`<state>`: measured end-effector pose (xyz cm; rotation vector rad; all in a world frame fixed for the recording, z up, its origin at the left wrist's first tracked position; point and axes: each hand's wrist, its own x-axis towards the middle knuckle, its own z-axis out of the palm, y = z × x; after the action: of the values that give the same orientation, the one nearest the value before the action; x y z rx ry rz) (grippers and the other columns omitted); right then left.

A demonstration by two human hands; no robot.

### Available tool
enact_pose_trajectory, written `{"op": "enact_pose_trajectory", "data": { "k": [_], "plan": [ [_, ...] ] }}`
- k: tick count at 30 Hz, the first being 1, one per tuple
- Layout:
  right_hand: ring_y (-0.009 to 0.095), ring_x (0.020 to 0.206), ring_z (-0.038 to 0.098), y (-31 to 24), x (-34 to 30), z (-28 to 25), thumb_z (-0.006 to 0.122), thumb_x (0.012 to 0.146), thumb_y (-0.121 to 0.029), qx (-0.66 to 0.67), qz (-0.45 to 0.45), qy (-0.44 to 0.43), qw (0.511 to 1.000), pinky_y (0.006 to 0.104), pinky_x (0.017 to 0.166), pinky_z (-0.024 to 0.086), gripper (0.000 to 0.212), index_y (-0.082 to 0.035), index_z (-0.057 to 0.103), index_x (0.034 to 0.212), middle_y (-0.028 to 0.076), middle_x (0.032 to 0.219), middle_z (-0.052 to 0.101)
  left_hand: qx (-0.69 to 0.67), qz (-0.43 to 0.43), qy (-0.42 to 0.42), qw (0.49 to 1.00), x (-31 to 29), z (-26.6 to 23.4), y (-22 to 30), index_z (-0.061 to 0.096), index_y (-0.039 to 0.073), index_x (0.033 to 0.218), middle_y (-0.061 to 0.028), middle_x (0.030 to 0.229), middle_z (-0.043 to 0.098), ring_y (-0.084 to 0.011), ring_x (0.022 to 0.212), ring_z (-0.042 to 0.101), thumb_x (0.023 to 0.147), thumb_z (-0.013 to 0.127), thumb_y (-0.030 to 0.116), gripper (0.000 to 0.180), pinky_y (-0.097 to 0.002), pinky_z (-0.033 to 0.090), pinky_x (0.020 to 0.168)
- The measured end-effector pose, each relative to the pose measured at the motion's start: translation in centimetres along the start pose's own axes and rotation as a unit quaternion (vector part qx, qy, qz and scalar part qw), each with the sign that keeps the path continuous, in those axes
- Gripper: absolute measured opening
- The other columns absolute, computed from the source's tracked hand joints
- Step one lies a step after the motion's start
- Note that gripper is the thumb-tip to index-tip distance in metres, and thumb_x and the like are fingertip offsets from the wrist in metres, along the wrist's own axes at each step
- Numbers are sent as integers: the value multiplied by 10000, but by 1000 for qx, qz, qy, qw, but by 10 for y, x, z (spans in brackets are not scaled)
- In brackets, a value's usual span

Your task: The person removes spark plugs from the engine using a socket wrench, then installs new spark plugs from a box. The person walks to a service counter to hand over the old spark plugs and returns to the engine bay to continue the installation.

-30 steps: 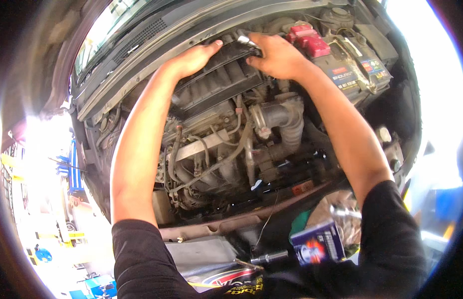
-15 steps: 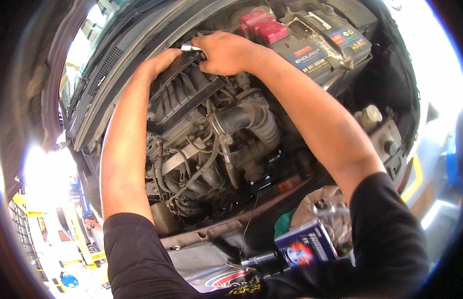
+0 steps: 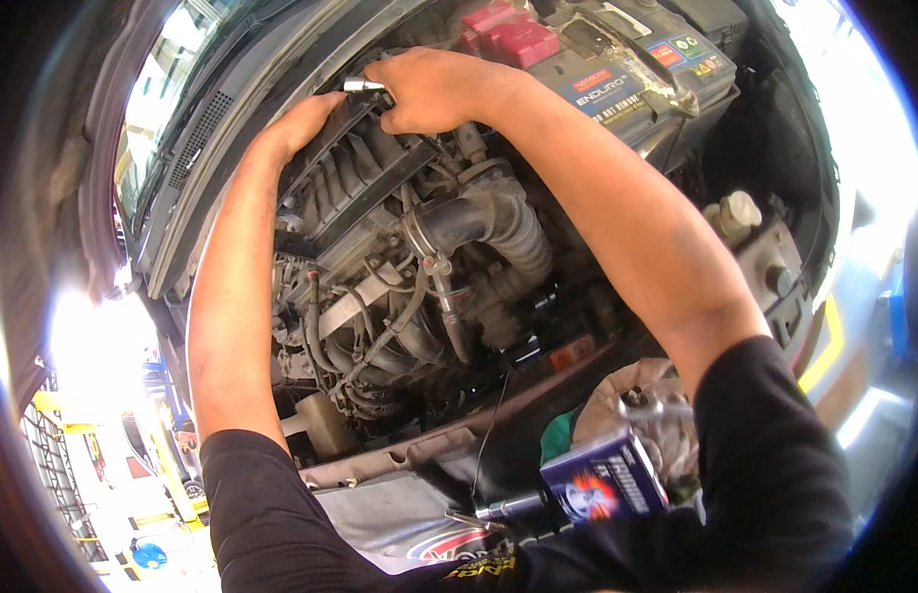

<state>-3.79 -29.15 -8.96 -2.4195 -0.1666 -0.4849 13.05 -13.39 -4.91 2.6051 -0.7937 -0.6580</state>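
Your right hand [image 3: 434, 89] has its fingers curled, seemingly clamped on a chrome socket tool [image 3: 360, 85], which sits at the rear edge of the black ribbed housing [image 3: 338, 176], just below the windscreen. Your left hand [image 3: 303, 123] rests near the same edge; fingertips partly hidden, so can't tell if they're together or apart, or on what. For good control, keep the tool square, steady it with the left hand, pull smoothly and mind your knuckles in that tight gap. Materials: tool is smooth, shiny, rounded metal; housing looks like dusty moulded plastic with parallel ribs. Air duct [image 3: 523, 237] bends, corrugated like a bellows. Battery [image 3: 602, 94] is boxy, with crusty residue on top and glossy red terminal covers [image 3: 508, 38]. Flat-faced purple box [image 3: 602, 484] lies beside crumpled beige material [image 3: 627, 405].
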Motion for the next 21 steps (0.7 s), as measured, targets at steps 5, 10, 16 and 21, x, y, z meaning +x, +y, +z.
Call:
{"op": "enact_pose_trajectory", "data": {
  "k": [5, 10, 16, 21],
  "plan": [
    [391, 1034, 668, -2, 1, 0, 691, 801, -209, 8, -3, -2, 1000, 464, 910, 514, 450, 10, 623, 1188, 236, 1034, 704, -17, 3, -4, 1000, 7, -5, -9, 707, 68, 1140, -62, 1000, 722, -151, 855, 639, 1011, 459, 420, 450, -349, 486, 839],
    [391, 1056, 658, 7, 3, 2, 684, 808, -215, 8, -27, -6, 1000, 462, 909, 511, 459, 9, 613, 1203, 223, 1087, 695, 14, -35, 23, 999, 11, 0, 6, 701, 88, 1174, -51, 1003, 722, -163, 854, 641, 980, 482, 445, 460, -343, 489, 830],
    [401, 1088, 643, 2, 2, -2, 684, 812, -223, -7, -33, -23, 999, 466, 935, 501, 458, 3, 610, 1204, 228, 1112, 690, -50, -19, -87, 995, 51, -7, -26, 628, 116, 1328, -72, 1217, 677, -189, 1037, 616, 983, 476, 466, 514, -377, 453, 935],
    [408, 1097, 640, 5, 2, 1, 684, 818, -238, -19, -47, 3, 999, 471, 955, 494, 456, 13, 610, 1192, 234, 1130, 686, -10, 39, -40, 998, 64, -1, -35, 646, 108, 1302, -51, 1183, 695, -152, 1019, 626, 1000, 478, 451, 486, -329, 459, 943]
  ]
}}
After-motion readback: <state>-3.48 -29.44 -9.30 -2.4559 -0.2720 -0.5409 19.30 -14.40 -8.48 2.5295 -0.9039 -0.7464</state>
